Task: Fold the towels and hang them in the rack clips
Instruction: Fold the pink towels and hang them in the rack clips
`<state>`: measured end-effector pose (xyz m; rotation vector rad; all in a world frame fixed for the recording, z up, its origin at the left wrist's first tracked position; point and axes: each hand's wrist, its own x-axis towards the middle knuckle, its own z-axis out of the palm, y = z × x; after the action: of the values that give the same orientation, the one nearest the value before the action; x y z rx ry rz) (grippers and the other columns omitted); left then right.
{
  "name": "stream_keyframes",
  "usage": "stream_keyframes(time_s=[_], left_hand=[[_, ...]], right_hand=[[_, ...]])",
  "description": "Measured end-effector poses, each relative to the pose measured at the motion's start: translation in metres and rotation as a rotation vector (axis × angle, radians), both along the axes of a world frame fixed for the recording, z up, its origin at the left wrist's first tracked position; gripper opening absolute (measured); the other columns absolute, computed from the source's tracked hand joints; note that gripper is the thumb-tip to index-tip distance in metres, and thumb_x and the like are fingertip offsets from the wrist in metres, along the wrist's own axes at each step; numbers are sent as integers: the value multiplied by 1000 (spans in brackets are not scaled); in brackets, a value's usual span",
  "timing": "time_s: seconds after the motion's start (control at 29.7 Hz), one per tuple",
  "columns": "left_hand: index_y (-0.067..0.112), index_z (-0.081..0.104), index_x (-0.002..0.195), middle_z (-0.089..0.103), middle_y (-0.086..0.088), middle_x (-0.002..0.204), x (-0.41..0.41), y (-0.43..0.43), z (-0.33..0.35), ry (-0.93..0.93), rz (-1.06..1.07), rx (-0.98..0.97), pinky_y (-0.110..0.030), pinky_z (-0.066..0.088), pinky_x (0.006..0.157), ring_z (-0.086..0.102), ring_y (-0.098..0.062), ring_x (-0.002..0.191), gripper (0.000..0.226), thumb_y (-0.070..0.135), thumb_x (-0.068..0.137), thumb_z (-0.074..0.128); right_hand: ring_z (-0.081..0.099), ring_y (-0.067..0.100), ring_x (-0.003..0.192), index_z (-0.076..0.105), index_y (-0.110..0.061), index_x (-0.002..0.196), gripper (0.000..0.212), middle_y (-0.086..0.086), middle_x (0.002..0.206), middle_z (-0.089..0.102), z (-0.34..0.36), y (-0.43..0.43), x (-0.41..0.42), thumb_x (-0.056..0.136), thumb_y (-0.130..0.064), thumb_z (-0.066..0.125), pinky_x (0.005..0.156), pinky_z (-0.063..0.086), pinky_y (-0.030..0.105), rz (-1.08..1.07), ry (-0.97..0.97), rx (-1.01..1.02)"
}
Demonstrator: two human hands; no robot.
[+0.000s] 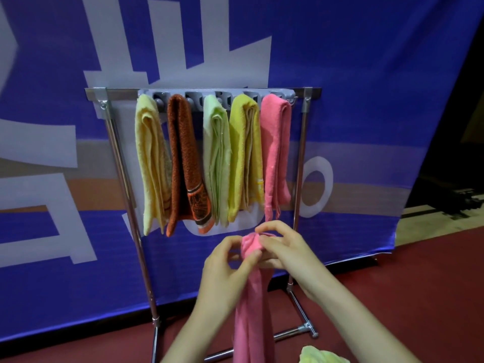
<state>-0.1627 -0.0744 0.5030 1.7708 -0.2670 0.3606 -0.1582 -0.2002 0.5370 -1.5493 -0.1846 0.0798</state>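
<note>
Five folded towels hang side by side from the grey clip strip point(217, 96) along the top bar of the metal rack point(123, 163): a pale yellow towel point(152, 163) nearest the left end, then a rust-brown towel point(186, 158), a light green towel point(217, 158), a bright yellow towel point(246, 153) and a pink hung towel point(276, 153) nearest the right end. We hold a second pink towel point(252, 305) in front of the rack, below the hung row near its right upright. Our left hand point(225, 268) pinches the bunched top of this towel between thumb and curled fingers, and our right hand point(285, 247) closes on the same bunch from the other side, fingertips pressed into the cloth. The rest of it hangs straight down between our forearms and hides part of the rack's lower bar. Another pale green towel point(322, 356) shows at the bottom edge of the view. Behind the rack stands a blue banner point(366, 100) with white shapes, over a red floor point(432, 271).
</note>
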Motion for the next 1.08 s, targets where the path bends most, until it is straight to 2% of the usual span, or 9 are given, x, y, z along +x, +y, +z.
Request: stream_keyframes(time_s=[0.24, 0.37, 0.54, 0.61, 0.71, 0.77, 0.84, 0.91, 1.08], left_hand=[[23, 64, 83, 71, 5, 80, 3, 12, -5, -35, -60, 77, -12, 48, 69, 64, -1, 77, 4, 19, 81, 64], [15, 65, 83, 71, 7, 78, 2, 16, -6, -14, -134, 71, -11, 47, 69, 64, 1, 76, 7, 9, 82, 62], [17, 65, 81, 70, 10, 78, 6, 21, -5, -13, -153, 83, -13, 48, 70, 63, -1, 74, 8, 10, 82, 61], [18, 63, 79, 68, 14, 81, 7, 24, -5, -42, -156, 156, -11, 46, 68, 60, 3, 73, 7, 15, 84, 60], [17, 61, 78, 63, 13, 80, 9, 27, -2, -105, -101, 228, -12, 42, 66, 56, 2, 70, 8, 17, 86, 58], [17, 60, 78, 62, 13, 77, 8, 28, 10, -157, -72, 189, -12, 42, 63, 55, 2, 67, 9, 16, 86, 57], [21, 59, 79, 63, 17, 75, 3, 28, 30, -222, -95, 119, -10, 43, 61, 56, 4, 65, 8, 17, 86, 56], [27, 57, 81, 63, 15, 72, 1, 28, 48, -292, -114, 97, -12, 46, 60, 56, 4, 65, 9, 20, 85, 56], [23, 55, 82, 57, 3, 72, 12, 26, 66, -230, -100, 114, -31, 51, 64, 53, -7, 65, 14, 11, 88, 52]], right_hand=[[63, 12, 59, 51, -12, 92, 21, 7, 66, 62, -6, -7, -5, 91, 3, 36, 61, 53, 20, 172, -1, -71], [54, 11, 37, 51, -17, 90, 9, -4, 40, 55, -6, -26, 0, 89, -9, 52, 43, 42, 19, 277, -64, -364], [50, 10, 34, 50, -35, 82, 13, -4, 34, 52, -9, -41, 5, 85, -27, 59, 46, 43, 19, 287, -80, -763], [55, 10, 42, 47, -37, 69, 19, -5, 40, 55, -7, -47, 7, 84, -35, 59, 53, 45, 21, 255, -145, -924], [55, 7, 71, 56, -29, 82, 17, -8, 78, 61, 6, -54, 12, 83, -46, 55, 66, 42, 28, 86, -453, -1239], [52, 6, 78, 59, -22, 90, 29, -8, 95, 60, 17, -53, 11, 81, -49, 54, 71, 45, 29, 20, -654, -1154], [56, 1, 76, 61, -22, 82, 20, -9, 87, 62, 30, -52, 7, 78, -42, 60, 70, 47, 21, 11, -761, -839], [57, -2, 74, 61, -28, 79, 8, -11, 78, 62, 38, -49, 7, 76, -23, 65, 68, 45, 14, 2, -747, -580], [58, 1, 64, 48, -32, 92, 39, -1, 72, 62, 46, -42, 18, 76, 0, 66, 65, 46, 11, -75, -561, -225]])
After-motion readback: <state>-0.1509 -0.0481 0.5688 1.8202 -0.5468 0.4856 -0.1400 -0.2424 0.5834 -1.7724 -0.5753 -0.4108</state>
